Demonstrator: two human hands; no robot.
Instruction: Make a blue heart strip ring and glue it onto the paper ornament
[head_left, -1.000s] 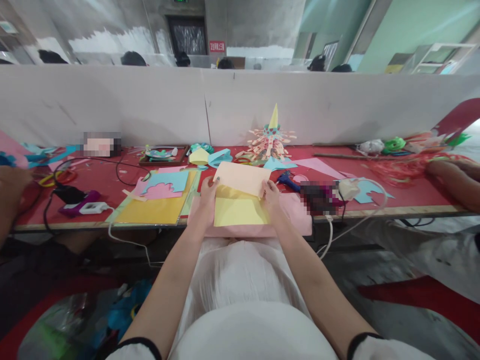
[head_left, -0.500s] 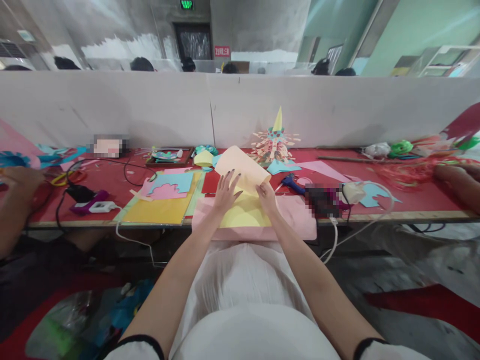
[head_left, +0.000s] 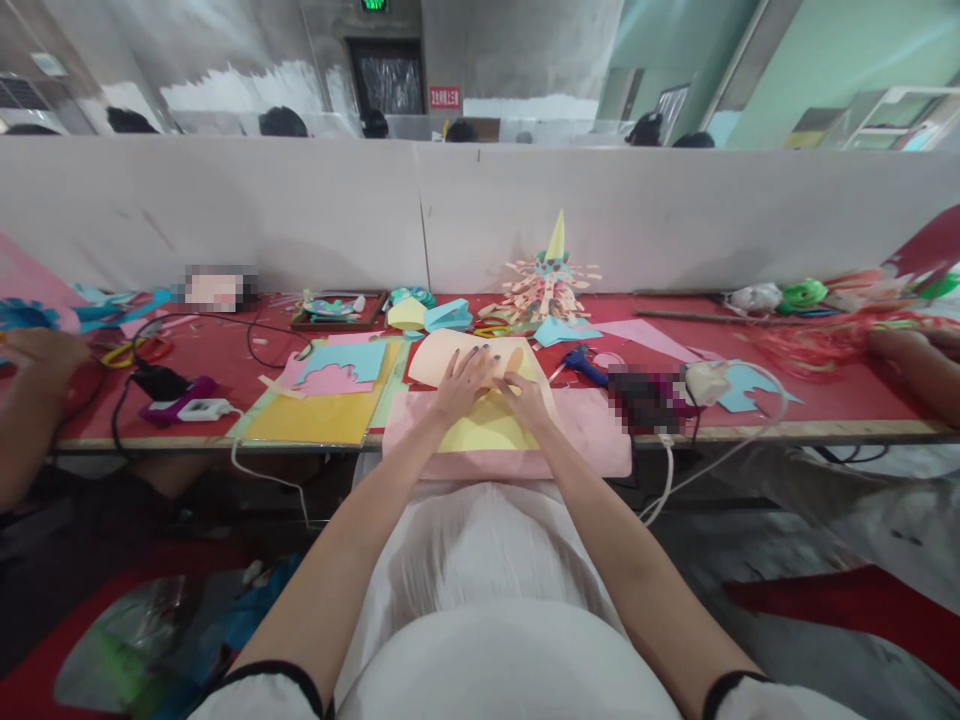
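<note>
A curled sheet of peach paper (head_left: pixel 433 357) lies in front of me, its right side bent up and over. My left hand (head_left: pixel 459 388) rests on it with fingers stretched out. My right hand (head_left: pixel 527 402) pinches the bent-over part of the sheet, close to the left fingertips. Beneath the hands is yellow paper (head_left: pixel 484 432), on top of a larger pink sheet (head_left: pixel 592 435) that reaches the table's front edge. Some of the peach sheet is hidden by my hands.
A paper cone decoration (head_left: pixel 553 285) stands behind the sheet. Blue paper (head_left: pixel 448 315) and yellow-handled scissors (head_left: pixel 493 330) lie nearby. To the right are a blue glue gun (head_left: pixel 585 366) and a white cable (head_left: pixel 750 462); stacked coloured papers (head_left: pixel 319 410) lie left. People's arms flank both sides.
The peach sheet has come down flatter onto the table, uncovering blue paper and scissors behind it. My right hand has shifted left with the paper, closer to my left hand.
</note>
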